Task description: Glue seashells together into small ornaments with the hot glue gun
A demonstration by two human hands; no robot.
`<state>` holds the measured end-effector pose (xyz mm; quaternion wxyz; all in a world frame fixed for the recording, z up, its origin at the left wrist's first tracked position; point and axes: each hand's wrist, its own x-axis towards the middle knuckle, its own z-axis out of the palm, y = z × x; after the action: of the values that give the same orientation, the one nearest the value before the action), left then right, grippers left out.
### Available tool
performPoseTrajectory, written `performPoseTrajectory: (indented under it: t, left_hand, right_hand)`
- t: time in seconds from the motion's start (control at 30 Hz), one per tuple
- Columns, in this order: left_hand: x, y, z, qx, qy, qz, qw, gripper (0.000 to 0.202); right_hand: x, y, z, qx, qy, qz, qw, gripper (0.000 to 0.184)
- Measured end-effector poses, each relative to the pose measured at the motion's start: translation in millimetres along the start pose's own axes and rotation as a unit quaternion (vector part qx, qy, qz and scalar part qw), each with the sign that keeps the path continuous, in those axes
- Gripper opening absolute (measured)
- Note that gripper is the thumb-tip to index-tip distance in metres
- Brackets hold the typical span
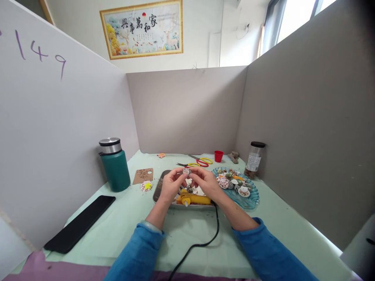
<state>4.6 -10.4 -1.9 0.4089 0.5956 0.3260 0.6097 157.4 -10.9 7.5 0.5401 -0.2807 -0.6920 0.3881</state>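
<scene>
In the head view, both hands are raised close together over a metal tray [158,190] at the middle of the table. The left hand [172,182] and the right hand [206,182] are nearly closed, thumbs and fingertips pinching one small pale piece [186,171] between them; its exact shape is too small to tell. Below the hands, a yellow glue gun [196,199] lies along the near side of the tray, with small pieces behind it partly hidden by the fingers. Its black cord [202,245] runs from its right end toward the near edge.

To the right, a blue scalloped plate [249,203] holds shells and stones [230,186], and a black-lidded jar [254,160] stands just beyond its far right side. Farther back lie two pairs of scissors [202,162], near a red cup [218,156]. To the left of the tray are a brown board [143,176] and, just nearer, a round decoration [146,186] with a yellow star. Farther left stands a green bottle [115,169], with a flat black object [80,224] lying nearer.
</scene>
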Motion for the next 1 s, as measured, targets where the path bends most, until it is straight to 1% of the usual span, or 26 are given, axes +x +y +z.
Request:
performPoseTrajectory:
  t: [0.13, 0.23, 0.3, 0.43, 0.53, 0.6, 0.7, 0.87, 0.93, 1.0]
  left_hand:
    - [0.9, -0.5, -0.2, 0.014, -0.012, -0.017, 1.0, 0.029]
    - [1.1, 0.7, 0.8, 0.021, -0.01, -0.023, 0.999, 0.029]
    - [1.3, 1.0, 1.5, 0.025, -0.001, -0.027, 0.999, 0.028]
    - [1.9, -0.2, 2.1, 0.021, 0.019, -0.023, 0.999, 0.029]
    - [1.4, 0.0, 2.7, 0.005, -0.001, -0.033, 0.999, 0.031]
    - [0.9, 0.8, 3.1, -0.008, -0.009, -0.044, 0.999, 0.031]
    - [1.0, 0.9, 2.4, -0.027, -0.003, -0.051, 0.998, 0.03]
    - [3.4, -2.2, -1.5, -0.058, 0.014, -0.047, 0.997, 0.028]
    - [4.2, -2.9, -2.4, -0.07, 0.018, -0.053, 0.996, 0.027]
    - [4.4, -2.6, -2.4, -0.077, 0.017, -0.06, 0.995, 0.027]
  right_hand:
    - [0.7, 1.2, 1.4, 0.013, 0.01, 0.017, 1.0, 0.023]
    - [1.1, 1.4, 2.1, 0.023, 0.013, 0.024, 0.999, 0.025]
    - [1.3, 2.0, 2.4, 0.018, 0.035, 0.025, 0.999, 0.026]
    - [1.2, 4.2, 3.4, -0.043, 0.107, 0.009, 0.993, 0.026]
    - [0.2, 5.2, 4.7, -0.105, 0.128, -0.011, 0.986, 0.023]
    - [-0.7, 5.1, 5.8, -0.142, 0.135, -0.031, 0.98, 0.02]
    - [-2.2, 4.1, 7.7, -0.178, 0.135, -0.056, 0.973, 0.018]
    - [-3.8, 1.2, 10.1, -0.181, 0.11, -0.046, 0.976, 0.021]
    - [-4.6, -0.3, 10.4, -0.189, 0.114, -0.051, 0.974, 0.022]
    - [-5.9, -1.6, 10.3, -0.213, 0.123, -0.069, 0.967, 0.02]
